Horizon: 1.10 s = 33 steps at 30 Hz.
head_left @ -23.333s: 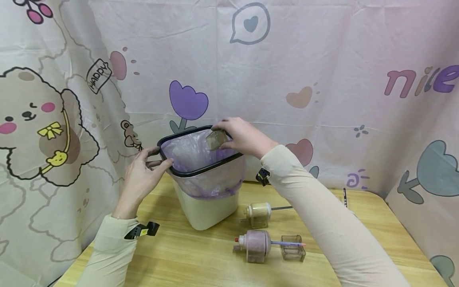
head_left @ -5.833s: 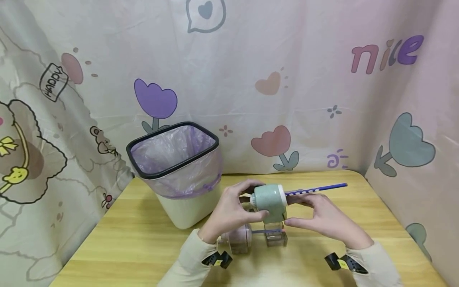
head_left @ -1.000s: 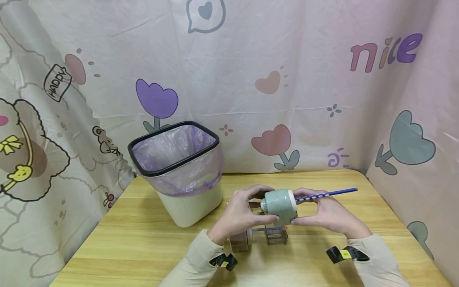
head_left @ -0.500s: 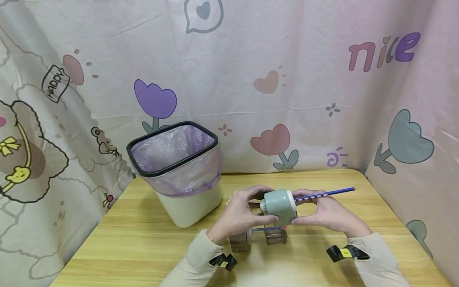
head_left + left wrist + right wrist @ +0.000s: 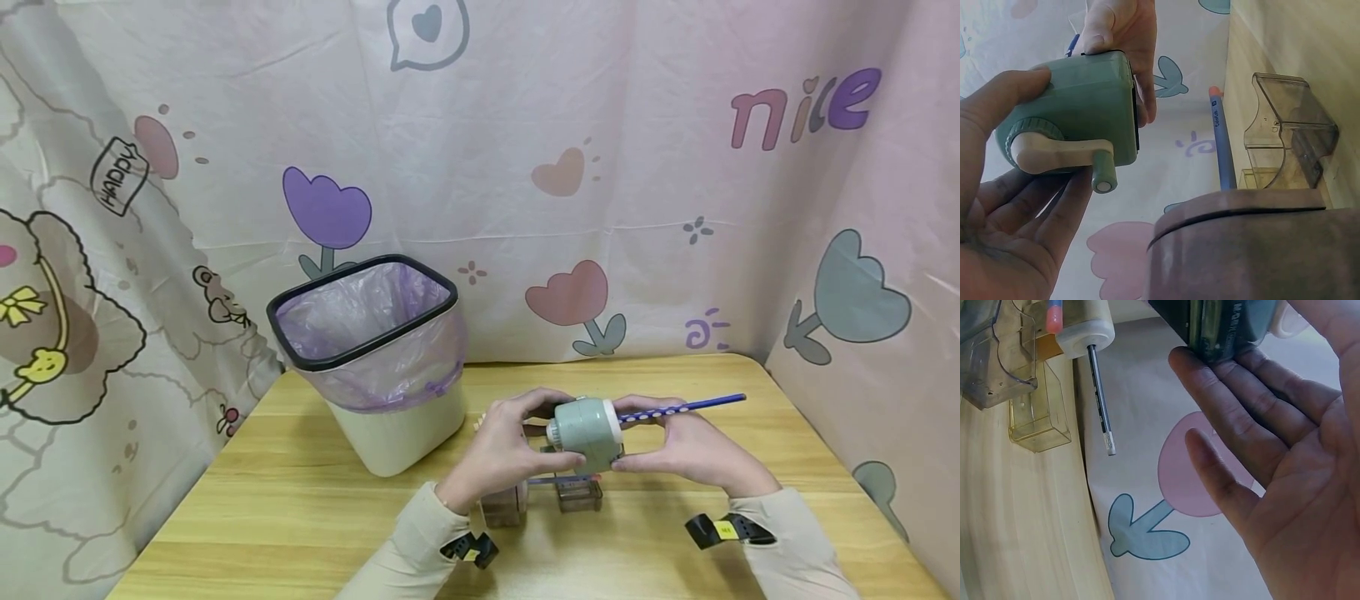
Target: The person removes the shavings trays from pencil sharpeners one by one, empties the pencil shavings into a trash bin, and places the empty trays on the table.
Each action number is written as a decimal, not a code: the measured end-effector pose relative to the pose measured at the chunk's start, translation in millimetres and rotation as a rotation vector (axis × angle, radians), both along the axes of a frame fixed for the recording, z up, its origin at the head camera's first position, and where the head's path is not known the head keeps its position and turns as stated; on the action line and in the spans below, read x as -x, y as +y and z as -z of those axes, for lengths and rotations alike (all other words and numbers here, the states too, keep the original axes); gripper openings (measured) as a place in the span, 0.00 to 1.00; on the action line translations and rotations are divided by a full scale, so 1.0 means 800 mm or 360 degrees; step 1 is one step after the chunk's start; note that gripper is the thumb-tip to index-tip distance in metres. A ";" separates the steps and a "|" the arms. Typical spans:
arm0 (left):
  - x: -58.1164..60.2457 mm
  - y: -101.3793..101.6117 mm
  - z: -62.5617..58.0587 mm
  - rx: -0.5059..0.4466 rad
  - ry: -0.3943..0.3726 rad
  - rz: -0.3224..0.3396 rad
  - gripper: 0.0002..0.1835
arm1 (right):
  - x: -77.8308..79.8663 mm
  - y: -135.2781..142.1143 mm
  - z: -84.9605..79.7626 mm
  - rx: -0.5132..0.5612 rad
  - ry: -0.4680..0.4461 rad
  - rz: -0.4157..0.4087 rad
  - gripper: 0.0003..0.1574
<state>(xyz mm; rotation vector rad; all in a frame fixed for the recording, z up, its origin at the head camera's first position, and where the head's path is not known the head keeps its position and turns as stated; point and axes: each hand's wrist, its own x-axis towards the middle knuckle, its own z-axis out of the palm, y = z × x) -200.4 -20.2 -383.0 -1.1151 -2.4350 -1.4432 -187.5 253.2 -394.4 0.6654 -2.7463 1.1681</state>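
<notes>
Both hands hold a green crank pencil sharpener (image 5: 587,433) above the table, a blue pencil (image 5: 693,405) with white spots sticking out of its right end. My left hand (image 5: 504,450) grips the crank side, thumb in front and fingers behind. At the other end, my right hand (image 5: 678,442) has its thumb at the lower corner and its fingers on the far side. The left wrist view shows the white crank (image 5: 1060,153) with its green knob. A mauve sharpener (image 5: 502,506) stands below, partly behind the left hand, with a bluish pencil (image 5: 1224,140) in it.
A cream trash bin (image 5: 397,437) with a purple bag and black rim stands at the left. Beyond the mauve sharpener lies a clear brown drawer (image 5: 579,496). The right wrist view shows a cream sharpener (image 5: 1088,328) with a dark pencil and a yellow clear drawer (image 5: 1039,419).
Earlier, the right hand held a small drawer over the bin and the left touched its rim. Later both hands took the green sharpener; it has shifted slightly right, then stayed nearly still this last second.
</notes>
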 end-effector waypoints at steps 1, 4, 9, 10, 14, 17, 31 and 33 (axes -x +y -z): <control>0.000 0.000 0.000 0.0007 0.0000 -0.0004 0.34 | 0.000 0.001 0.000 -0.0013 -0.0014 0.0007 0.38; 0.000 0.001 0.002 0.0006 -0.0020 -0.0009 0.33 | -0.001 0.003 0.000 -0.0059 -0.0047 0.0024 0.40; 0.000 0.003 0.003 0.0002 -0.0036 -0.0012 0.33 | -0.002 0.006 -0.001 -0.0100 -0.0084 0.0039 0.42; 0.000 0.004 0.003 0.0003 -0.0032 -0.0019 0.33 | -0.002 0.007 -0.001 -0.0098 -0.0089 0.0039 0.42; -0.001 0.006 0.002 0.0005 -0.0018 -0.0047 0.33 | -0.002 0.008 -0.003 -0.0069 -0.0098 0.0034 0.42; -0.002 0.008 0.002 0.0001 -0.0020 -0.0055 0.33 | -0.002 0.010 -0.004 -0.0058 -0.0111 0.0033 0.42; -0.006 0.021 -0.008 0.0055 -0.0068 -0.0142 0.32 | -0.003 0.020 -0.006 0.0017 -0.0132 0.0029 0.43; -0.006 0.024 -0.010 0.0058 -0.0081 -0.0151 0.32 | -0.003 0.023 -0.007 0.0023 -0.0143 0.0031 0.43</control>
